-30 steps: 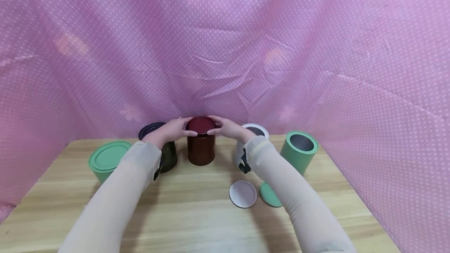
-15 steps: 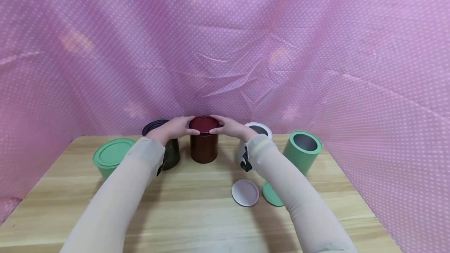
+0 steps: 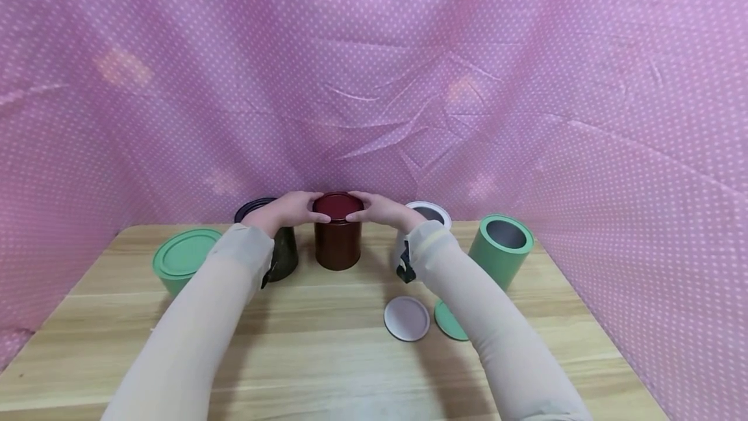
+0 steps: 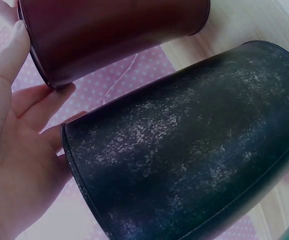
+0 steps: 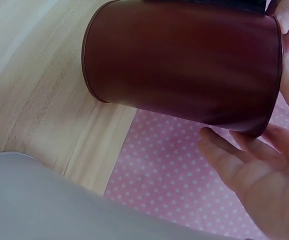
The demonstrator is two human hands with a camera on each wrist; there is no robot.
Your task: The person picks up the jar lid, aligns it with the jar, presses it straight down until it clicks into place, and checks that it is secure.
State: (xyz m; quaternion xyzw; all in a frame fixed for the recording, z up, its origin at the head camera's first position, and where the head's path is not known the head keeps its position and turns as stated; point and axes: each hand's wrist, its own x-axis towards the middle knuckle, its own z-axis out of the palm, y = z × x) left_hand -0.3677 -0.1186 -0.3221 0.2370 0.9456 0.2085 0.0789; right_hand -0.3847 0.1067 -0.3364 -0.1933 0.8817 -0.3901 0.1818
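Observation:
A dark red can (image 3: 337, 247) stands upright at the back middle of the table, its red lid (image 3: 337, 205) on top. My left hand (image 3: 292, 208) holds the lid's rim from the left, thumb in front and fingers behind. From the right, my right hand (image 3: 384, 211) grips the same rim in the same way. In the left wrist view, a scuffed black can (image 4: 184, 145) lies close by my left fingers. Below my right wrist is a white can (image 5: 49, 205), open at the top and partly hidden by the arm.
A lidded green can (image 3: 184, 253) stands at the left, partly behind my sleeve. On the right is an open green can (image 3: 493, 260). A white lid (image 3: 406, 318) and a green lid (image 3: 448, 322) lie flat before it. Pink dotted cloth (image 3: 374, 115) surrounds the wooden table (image 3: 315, 349).
The head view has shifted slightly. Both hands keep their hold at the red can's rim, and the cans and lids stay in place.

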